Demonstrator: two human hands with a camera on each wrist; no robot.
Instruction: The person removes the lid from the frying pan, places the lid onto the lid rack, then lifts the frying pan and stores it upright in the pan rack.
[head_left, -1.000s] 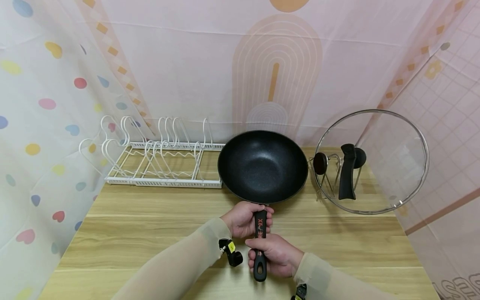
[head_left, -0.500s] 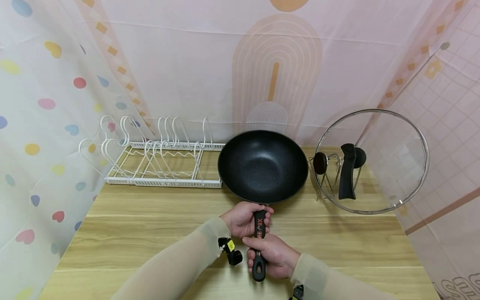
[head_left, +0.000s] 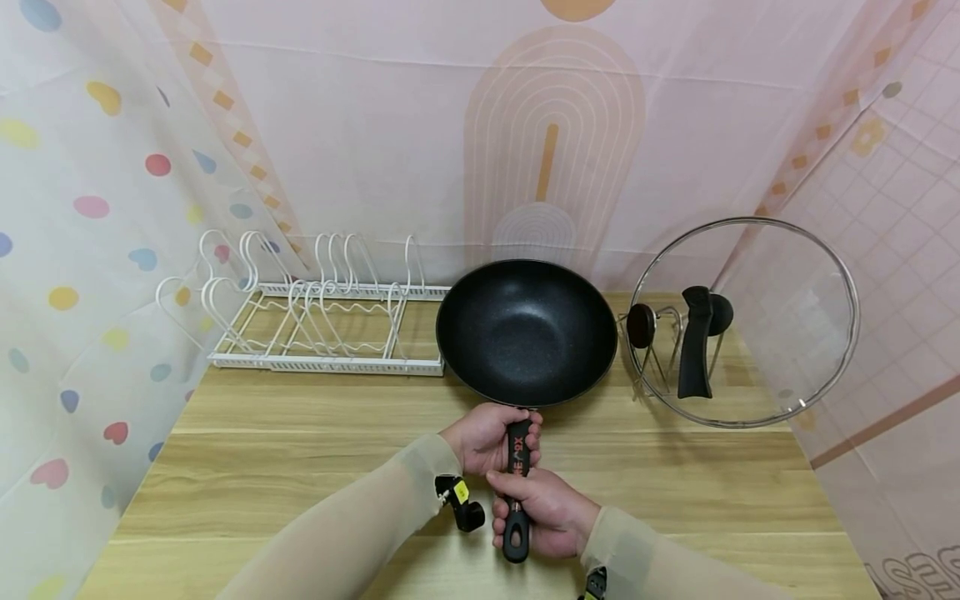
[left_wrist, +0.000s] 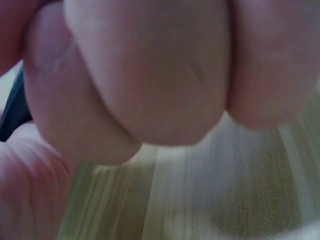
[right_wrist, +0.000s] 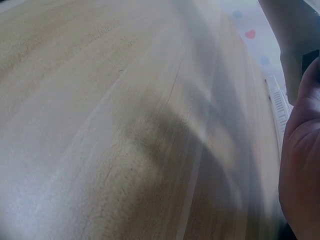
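A black wok [head_left: 525, 333] with a long black handle [head_left: 517, 450] faces up in the middle of the head view, its handle pointing toward me. My left hand [head_left: 486, 440] grips the handle close to the pan, thumb on top. Lower down, near the hanging loop, my right hand [head_left: 551, 510] curls round the same handle from the right. The left wrist view is filled by the curled fingers [left_wrist: 150, 75] of the left hand, with wood behind them. In the right wrist view, part of the right hand [right_wrist: 302, 165] shows at the right edge.
Left of the wok stands a white wire rack [head_left: 330, 365] with several looped dividers. To the right, a glass lid [head_left: 787, 333] with a black handle stands upright in a small wire stand [head_left: 660, 358]. Patterned curtains [head_left: 360, 150] close off the back and sides of the wooden table [head_left: 300, 433].
Both hands keep their hold on the wok handle. The handle's near end and the right hand have shifted very slightly left; the pan stays about where it was.
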